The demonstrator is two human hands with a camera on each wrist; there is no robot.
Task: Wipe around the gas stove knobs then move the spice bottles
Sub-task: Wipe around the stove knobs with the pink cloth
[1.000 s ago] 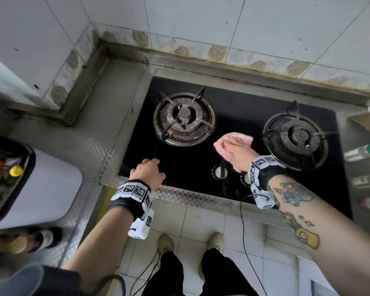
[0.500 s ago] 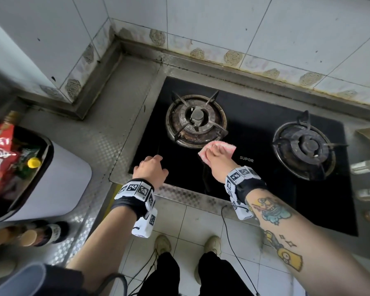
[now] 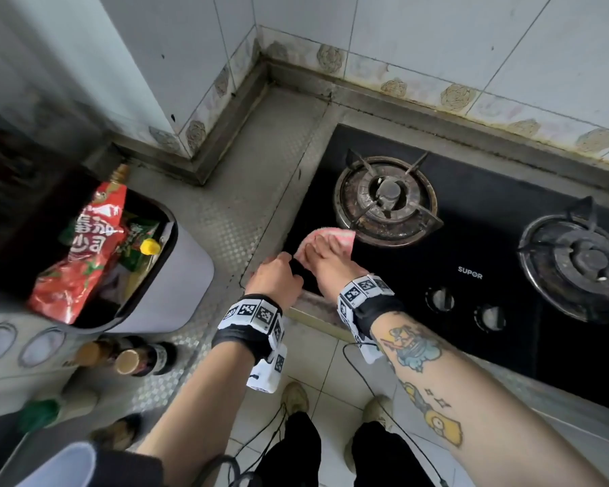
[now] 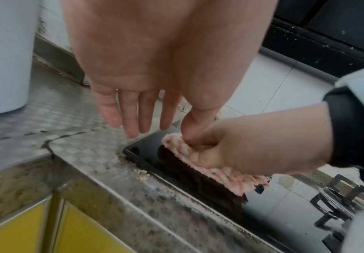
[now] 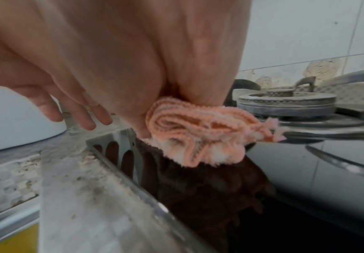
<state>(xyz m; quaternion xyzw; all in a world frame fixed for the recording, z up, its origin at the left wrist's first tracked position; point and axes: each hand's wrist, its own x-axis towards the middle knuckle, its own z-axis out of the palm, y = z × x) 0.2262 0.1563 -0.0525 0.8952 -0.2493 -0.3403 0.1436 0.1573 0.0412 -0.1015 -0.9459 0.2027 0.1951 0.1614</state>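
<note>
Knobs (image 3: pixel 440 299) number two, burners (image 3: pixel 385 200) two, cloth (image 3: pixel 327 240) one.

Pink cloth (image 3: pixel 326 240), bunched, on the black stove top's (image 3: pixel 486 240) front left corner; two round knobs (image 3: pixel 440 299) at its front edge

Black wristbands (image 3: pixel 250 337) with white checkered tags on both wrists; cartoon tattoos (image 3: pixel 413 346) along right forearm; black trousers (image 3: pixel 296 451); pale shoes (image 3: pixel 296 398).
</note>
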